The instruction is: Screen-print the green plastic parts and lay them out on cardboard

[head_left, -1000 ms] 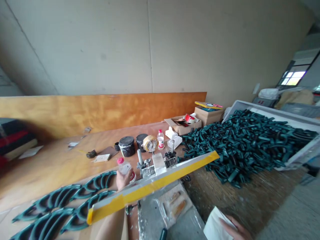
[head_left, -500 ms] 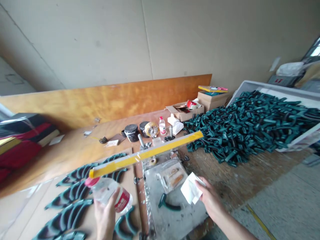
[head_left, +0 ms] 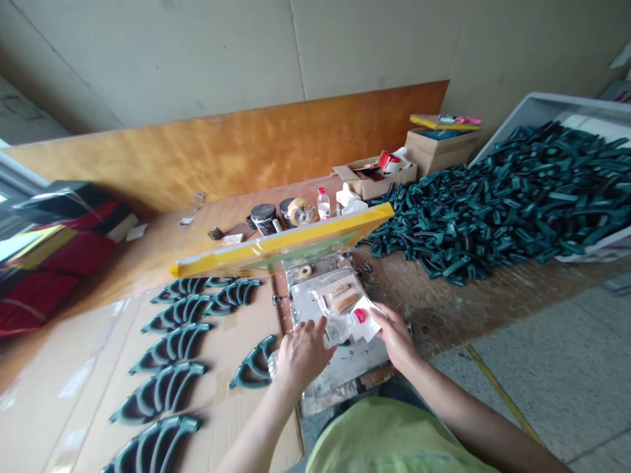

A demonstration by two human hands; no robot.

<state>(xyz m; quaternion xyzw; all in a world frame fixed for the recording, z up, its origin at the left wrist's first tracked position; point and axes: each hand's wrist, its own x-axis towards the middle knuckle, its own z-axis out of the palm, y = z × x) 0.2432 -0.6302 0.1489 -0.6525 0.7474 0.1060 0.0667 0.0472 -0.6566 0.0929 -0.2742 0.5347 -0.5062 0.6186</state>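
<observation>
My left hand [head_left: 304, 353] is wrapped round a clear plastic bottle [head_left: 340, 328] that lies tilted on its side, its pink cap [head_left: 360, 315] pointing right. A folded white cloth or tissue [head_left: 371, 323] is pinched in my right hand [head_left: 394, 332], right by the cap. Whether cloth and cap touch, I cannot tell. Beneath both hands is a grey worktop plate [head_left: 320, 378]. Most of the dark green curved part on the plate is hidden by the bottle. Behind my hands, a yellow-edged screen frame [head_left: 286, 238] stands raised over the plate.
Rows of green curved handles [head_left: 170, 348] lie on cardboard [head_left: 241, 427] at left. A heap of similar green parts [head_left: 513, 210] spills from a grey bin [head_left: 537, 102] at right. Black tubs [head_left: 263, 217], another small bottle [head_left: 323, 205] and a carton [head_left: 367, 187] stand behind the frame.
The bottle has gone from upright-tilted at left to lying over the plate, its cap meeting the cloth area. My hands have come together, and the view has tipped downward.
</observation>
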